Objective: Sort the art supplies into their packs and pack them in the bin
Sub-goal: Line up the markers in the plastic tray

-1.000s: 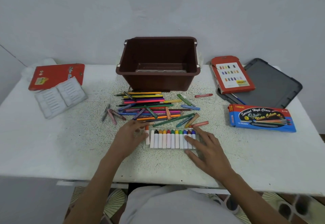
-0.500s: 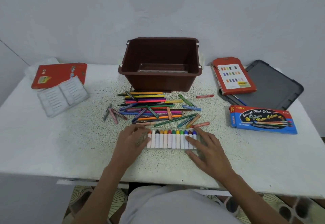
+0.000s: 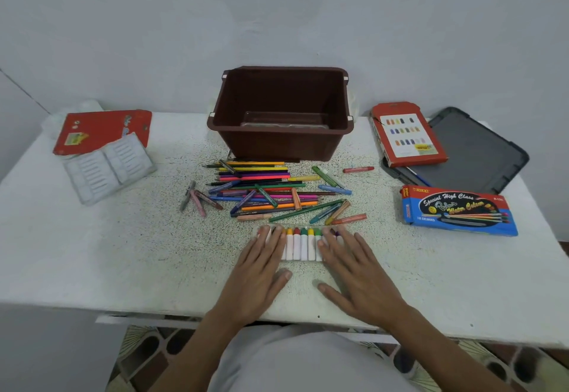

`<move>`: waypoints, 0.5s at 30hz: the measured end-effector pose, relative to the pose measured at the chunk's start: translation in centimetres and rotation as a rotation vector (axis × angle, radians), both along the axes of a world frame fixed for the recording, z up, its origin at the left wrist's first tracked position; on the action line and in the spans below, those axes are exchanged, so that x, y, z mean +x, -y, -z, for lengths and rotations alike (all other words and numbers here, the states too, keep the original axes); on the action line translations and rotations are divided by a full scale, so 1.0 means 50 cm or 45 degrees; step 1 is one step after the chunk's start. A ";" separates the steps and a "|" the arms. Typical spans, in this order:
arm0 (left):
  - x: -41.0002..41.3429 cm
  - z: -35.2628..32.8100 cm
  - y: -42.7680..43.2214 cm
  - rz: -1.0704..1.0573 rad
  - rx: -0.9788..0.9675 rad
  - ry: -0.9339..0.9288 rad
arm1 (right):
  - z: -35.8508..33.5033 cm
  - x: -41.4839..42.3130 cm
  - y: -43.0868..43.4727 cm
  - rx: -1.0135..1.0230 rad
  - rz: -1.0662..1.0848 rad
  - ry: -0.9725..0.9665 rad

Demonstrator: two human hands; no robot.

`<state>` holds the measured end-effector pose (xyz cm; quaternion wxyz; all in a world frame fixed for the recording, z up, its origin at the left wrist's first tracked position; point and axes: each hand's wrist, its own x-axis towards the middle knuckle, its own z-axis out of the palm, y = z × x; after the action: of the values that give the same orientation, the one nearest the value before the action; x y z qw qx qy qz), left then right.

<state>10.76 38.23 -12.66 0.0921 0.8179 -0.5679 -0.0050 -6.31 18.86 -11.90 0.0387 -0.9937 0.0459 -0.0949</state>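
A clear tray of white-bodied crayons (image 3: 300,247) with coloured tips lies near the table's front. My left hand (image 3: 261,268) lies flat on its left end, fingers spread. My right hand (image 3: 354,271) lies flat on its right end, covering those crayons. Behind the tray is a loose pile of colour pens and crayons (image 3: 264,194). The brown bin (image 3: 280,114) stands at the back centre with a clear tray inside. A blue and red water colour pen box (image 3: 458,211) lies at the right.
A red crayon box (image 3: 408,134) rests on a dark grey lid (image 3: 468,151) at the back right. At the back left lie a red pack (image 3: 101,129) and an empty clear insert tray (image 3: 107,168). A lone red crayon (image 3: 358,169) lies right of the bin.
Both hands have slid from the tray's outer ends onto its top, palms flat over the crayons. The tray has stayed in place.
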 end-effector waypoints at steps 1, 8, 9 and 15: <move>0.000 0.001 0.000 -0.001 0.010 0.010 | 0.002 -0.001 -0.002 -0.017 -0.036 -0.039; 0.000 0.006 0.003 -0.001 0.006 0.048 | 0.008 0.003 -0.004 -0.026 -0.061 -0.097; -0.001 0.006 0.003 -0.006 -0.006 0.049 | 0.007 0.003 -0.004 -0.026 -0.060 -0.102; -0.003 0.006 0.004 0.111 -0.021 0.098 | 0.005 0.003 -0.004 -0.037 -0.055 -0.088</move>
<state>10.62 38.03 -12.97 0.0764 0.7912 -0.6061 0.0270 -6.17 19.08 -12.13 0.0245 -0.9976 0.0245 -0.0604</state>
